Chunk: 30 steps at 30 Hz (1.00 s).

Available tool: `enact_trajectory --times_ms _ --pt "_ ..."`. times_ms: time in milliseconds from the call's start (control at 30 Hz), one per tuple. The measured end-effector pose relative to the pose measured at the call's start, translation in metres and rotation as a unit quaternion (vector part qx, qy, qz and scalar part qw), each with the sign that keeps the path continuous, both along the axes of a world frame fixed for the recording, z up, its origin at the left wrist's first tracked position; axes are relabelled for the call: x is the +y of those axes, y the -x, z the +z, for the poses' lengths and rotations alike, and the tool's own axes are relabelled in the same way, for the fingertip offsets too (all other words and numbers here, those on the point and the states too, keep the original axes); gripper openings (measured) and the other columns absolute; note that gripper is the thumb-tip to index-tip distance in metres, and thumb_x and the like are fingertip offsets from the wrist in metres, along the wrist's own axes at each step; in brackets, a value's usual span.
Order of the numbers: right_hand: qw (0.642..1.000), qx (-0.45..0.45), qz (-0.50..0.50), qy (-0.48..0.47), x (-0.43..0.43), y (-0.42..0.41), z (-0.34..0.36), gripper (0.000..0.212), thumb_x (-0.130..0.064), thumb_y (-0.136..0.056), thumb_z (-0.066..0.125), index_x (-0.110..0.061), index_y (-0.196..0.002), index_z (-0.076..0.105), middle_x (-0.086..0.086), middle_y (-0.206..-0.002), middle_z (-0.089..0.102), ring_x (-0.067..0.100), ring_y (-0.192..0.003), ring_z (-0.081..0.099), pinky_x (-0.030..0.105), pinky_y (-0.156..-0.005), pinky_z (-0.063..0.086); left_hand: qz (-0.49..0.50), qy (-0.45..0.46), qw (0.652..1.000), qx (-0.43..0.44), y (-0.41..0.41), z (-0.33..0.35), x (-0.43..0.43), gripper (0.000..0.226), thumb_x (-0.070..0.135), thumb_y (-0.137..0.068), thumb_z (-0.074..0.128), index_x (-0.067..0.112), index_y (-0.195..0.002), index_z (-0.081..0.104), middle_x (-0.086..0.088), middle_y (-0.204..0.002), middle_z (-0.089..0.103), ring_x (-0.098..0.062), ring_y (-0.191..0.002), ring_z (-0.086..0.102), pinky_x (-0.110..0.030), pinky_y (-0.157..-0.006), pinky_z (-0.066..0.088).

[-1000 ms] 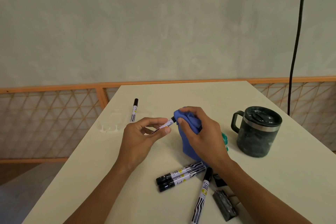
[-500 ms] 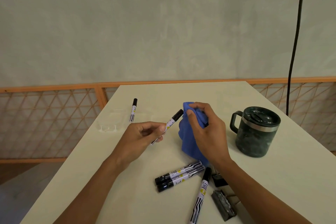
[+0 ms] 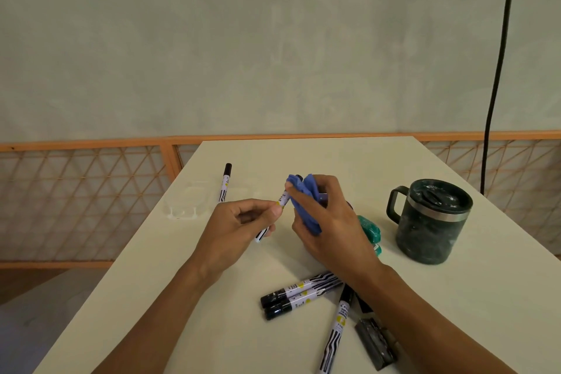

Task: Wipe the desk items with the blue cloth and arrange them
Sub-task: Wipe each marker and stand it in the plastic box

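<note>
Left hand (image 3: 243, 228) curled, with thumb and fingers pinching the lower barrel of a slim white-barrelled marker pen with a black cap (image 3: 283, 198). The pen is tilted, cap end toward 1 o'clock. Right hand (image 3: 331, 231) grips a crumpled blue cloth (image 3: 305, 200), bunched round the pen's cap end; a bit of black shows above the folds. Both hands are over the middle of the pale cream tabletop (image 3: 394, 161).

Step in hand, by my reading: wiping this pen, one of several. The next move likely calls for drawing the cloth down the barrel or turning the pen in the pinch, then laying it down in order. The pen is thin and could slip.

Outward:
- A second slim marker (image 3: 226, 182) lies flat, alone, at 11 o'clock.
- At 6 o'clock, two thick black-and-white markers (image 3: 299, 291) lie side by side, touching.
- A third thick marker (image 3: 338, 322) at 5 o'clock has its cap end meeting theirs, beside a dark grey metal block (image 3: 376, 343).
- A small teal-green object (image 3: 368, 228) sits at 3 o'clock, partly hidden by the right hand.

Containers:
- A dark green speckled mug with a steel band (image 3: 431, 231) stands upright farther out at 3 o'clock, lid on, contents hidden.
- A faint clear plastic tray (image 3: 188, 200) sits at 10 o'clock; I cannot tell what it holds.
</note>
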State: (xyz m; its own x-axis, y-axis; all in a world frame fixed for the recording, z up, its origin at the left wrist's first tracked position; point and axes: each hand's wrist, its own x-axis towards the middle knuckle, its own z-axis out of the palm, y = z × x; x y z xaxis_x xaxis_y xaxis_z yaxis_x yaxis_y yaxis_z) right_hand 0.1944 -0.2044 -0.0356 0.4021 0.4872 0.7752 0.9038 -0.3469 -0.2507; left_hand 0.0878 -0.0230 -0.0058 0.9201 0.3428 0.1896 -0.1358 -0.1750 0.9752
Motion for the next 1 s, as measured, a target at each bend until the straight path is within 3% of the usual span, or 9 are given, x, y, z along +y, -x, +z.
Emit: enact_trajectory --times_ms 100,267,400,500,633,800,867,933,1000 --pt "0.999 -0.047 0.001 0.021 -0.002 -0.006 0.001 0.050 -0.009 -0.102 0.067 -0.016 -0.151 0.060 0.014 -0.138 0.051 0.024 -0.088 0.058 0.038 -0.070 0.056 0.006 -0.017 1.000 -0.003 0.000 -0.002 0.003 0.013 0.029 -0.093 0.083 0.021 -0.103 0.087 -0.015 -0.089 0.080 -0.018 -0.079 0.073 -0.031 -0.083 0.060" --pt "0.999 -0.017 -0.035 -0.012 -0.008 -0.011 0.004 0.049 -0.006 -0.102 0.069 -0.016 -0.150 0.061 0.011 -0.142 0.049 0.017 -0.091 0.057 0.031 -0.076 0.054 0.017 -0.049 0.999 -0.009 -0.004 -0.006 0.007 0.016 0.030 -0.089 0.087 0.023 -0.104 0.086 -0.006 -0.095 0.081 -0.026 -0.082 0.073 -0.038 -0.082 0.062" --pt "0.999 -0.042 0.000 0.018 -0.010 -0.011 0.002 0.044 -0.007 -0.103 0.068 -0.012 -0.147 0.064 0.011 -0.142 0.050 0.014 -0.096 0.056 0.030 -0.077 0.054 0.036 -0.095 0.994 -0.031 -0.004 -0.007 0.010 0.015 0.027 -0.089 0.088 0.024 -0.104 0.086 0.000 -0.095 0.080 -0.012 -0.081 0.068 -0.042 -0.077 0.062" --pt "0.999 0.023 -0.019 -0.038 -0.012 -0.016 0.005 0.046 -0.008 -0.104 0.067 -0.020 -0.149 0.063 0.005 -0.142 0.050 0.011 -0.092 0.058 0.032 -0.078 0.054 0.052 -0.125 0.990 -0.030 -0.005 -0.010 0.014 0.014 0.031 -0.088 0.089 0.031 -0.102 0.086 0.004 -0.096 0.079 -0.011 -0.081 0.069 -0.052 -0.080 0.061" --pt "0.994 0.051 -0.019 -0.097 -0.016 -0.012 0.009 0.044 -0.016 -0.102 0.073 -0.020 -0.146 0.066 0.007 -0.138 0.057 0.009 -0.107 0.062 0.028 -0.088 0.055 0.067 -0.134 0.988 -0.031 -0.007 -0.013 0.013 0.013 0.034 -0.089 0.089 0.033 -0.101 0.085 0.008 -0.096 0.080 -0.014 -0.087 0.071 -0.056 -0.083 0.062" --pt "0.999 -0.018 0.016 0.035 -0.006 -0.007 0.001 0.044 -0.023 -0.107 0.067 -0.021 -0.151 0.062 0.014 -0.145 0.053 0.026 -0.105 0.064 0.033 -0.081 0.058 0.085 -0.138 0.986 -0.035 -0.007 -0.012 0.010 0.011 0.030 -0.091 0.088 0.033 -0.100 0.085 0.013 -0.096 0.080 -0.013 -0.089 0.073 -0.054 -0.082 0.062" --pt "0.998 -0.012 0.008 0.069 -0.005 -0.010 0.000 0.047 -0.019 -0.108 0.062 -0.023 -0.154 0.057 0.014 -0.148 0.051 0.028 -0.118 0.059 0.027 -0.090 0.051 0.096 -0.143 0.984 -0.043 -0.006 -0.011 0.011 0.010 0.029 -0.091 0.087 0.033 -0.100 0.085 0.013 -0.095 0.079 -0.013 -0.087 0.072 -0.051 -0.078 0.061" --pt "0.997 0.007 -0.003 0.082 -0.005 -0.006 0.002 0.047 -0.021 -0.109 0.052 -0.030 -0.155 0.054 0.010 -0.150 0.048 0.027 -0.129 0.053 0.026 -0.099 0.043 0.100 -0.157 0.981 -0.052 -0.006 -0.012 0.012 0.010 0.028 -0.091 0.087 0.032 -0.100 0.085 0.012 -0.095 0.079 -0.013 -0.087 0.072 -0.045 -0.073 0.059" --pt "0.999 0.021 -0.012 0.045 -0.007 -0.004 0.006 0.034 -0.029 -0.112 0.048 -0.045 -0.141 0.058 0.000 -0.137 0.055 0.020 -0.118 0.057 0.019 -0.090 0.045 0.102 -0.178 0.977 -0.059 -0.006 -0.013 0.012 0.010 0.027 -0.091 0.087 0.032 -0.099 0.085 0.013 -0.095 0.078 -0.012 -0.088 0.071 -0.032 -0.068 0.055"
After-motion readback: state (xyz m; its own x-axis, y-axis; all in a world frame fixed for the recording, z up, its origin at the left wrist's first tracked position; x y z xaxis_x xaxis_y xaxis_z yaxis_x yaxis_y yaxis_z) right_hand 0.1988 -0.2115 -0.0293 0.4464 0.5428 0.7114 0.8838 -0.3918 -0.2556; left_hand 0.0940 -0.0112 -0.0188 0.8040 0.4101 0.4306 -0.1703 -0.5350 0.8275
